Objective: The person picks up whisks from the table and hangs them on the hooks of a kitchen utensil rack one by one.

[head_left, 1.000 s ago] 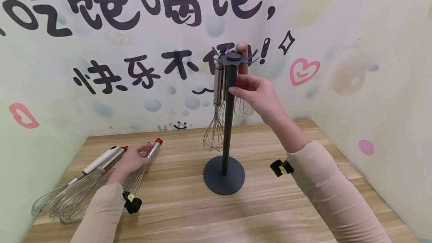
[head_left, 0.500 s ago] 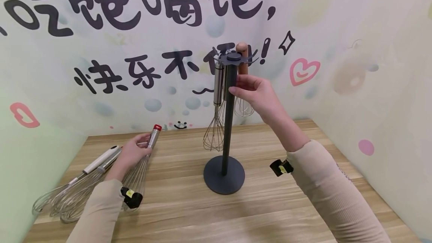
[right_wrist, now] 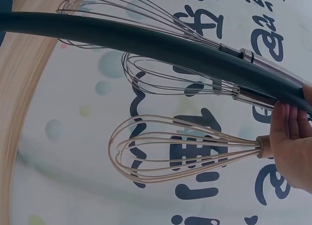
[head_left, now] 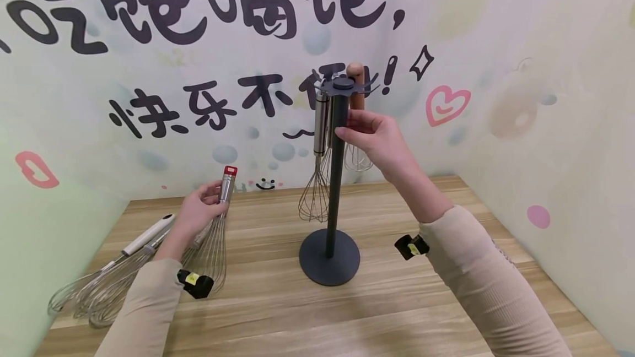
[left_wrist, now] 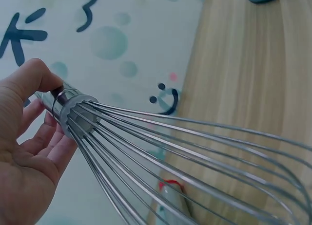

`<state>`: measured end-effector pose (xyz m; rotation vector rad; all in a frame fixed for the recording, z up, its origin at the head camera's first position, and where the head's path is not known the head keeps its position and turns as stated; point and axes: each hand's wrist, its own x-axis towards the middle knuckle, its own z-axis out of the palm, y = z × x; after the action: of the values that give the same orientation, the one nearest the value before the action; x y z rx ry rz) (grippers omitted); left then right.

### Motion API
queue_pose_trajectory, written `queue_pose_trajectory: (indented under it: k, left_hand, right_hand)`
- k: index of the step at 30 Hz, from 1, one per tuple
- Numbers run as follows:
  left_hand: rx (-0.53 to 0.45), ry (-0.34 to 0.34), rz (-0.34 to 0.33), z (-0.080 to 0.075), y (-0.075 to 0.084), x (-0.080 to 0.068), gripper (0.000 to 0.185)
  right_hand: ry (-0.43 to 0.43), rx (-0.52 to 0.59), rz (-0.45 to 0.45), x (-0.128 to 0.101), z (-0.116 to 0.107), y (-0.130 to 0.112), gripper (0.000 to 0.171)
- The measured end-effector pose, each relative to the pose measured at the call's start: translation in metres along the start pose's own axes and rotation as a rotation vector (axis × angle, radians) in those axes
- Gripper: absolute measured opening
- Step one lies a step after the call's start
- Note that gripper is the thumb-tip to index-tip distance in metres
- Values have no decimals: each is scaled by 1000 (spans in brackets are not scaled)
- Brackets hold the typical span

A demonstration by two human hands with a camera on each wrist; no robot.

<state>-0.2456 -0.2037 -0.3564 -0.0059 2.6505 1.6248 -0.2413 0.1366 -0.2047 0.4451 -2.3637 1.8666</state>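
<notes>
Gripping a red-ended whisk [head_left: 227,188] in the curled left hand [head_left: 198,211], left of the stand [head_left: 329,271]; pinching the stand's pole [head_left: 334,191] between thumb and fingers of the right hand [head_left: 379,139], beside hanging whisks [head_left: 321,125].

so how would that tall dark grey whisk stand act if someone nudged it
The tall dark grey whisk stand may be top-heavy, with metal-handled wire whisks hung from its top. Its flat disc base should resist light nudges, probably sliding rather than rolling.
</notes>
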Motion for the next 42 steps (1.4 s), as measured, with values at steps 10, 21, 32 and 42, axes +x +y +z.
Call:
queue_pose_trajectory:
  k: [10, 21, 32, 42]
  left_hand:
    - [-160, 54, 91, -4, 38, -10, 66]
    - [-246, 88, 195, 4, 85, -19, 64]
    - [-347, 102, 259, 8, 122, -27, 59]
    - [-406, 94, 323, 12, 146, -31, 57]
  right_hand:
    - [33, -19, -9, -2, 7, -1, 38]
    - [95, 8, -1, -5, 18, -3, 36]
    - [103, -18, -2, -5, 20, -4, 35]
    - [92, -9, 8, -4, 20, -4, 37]
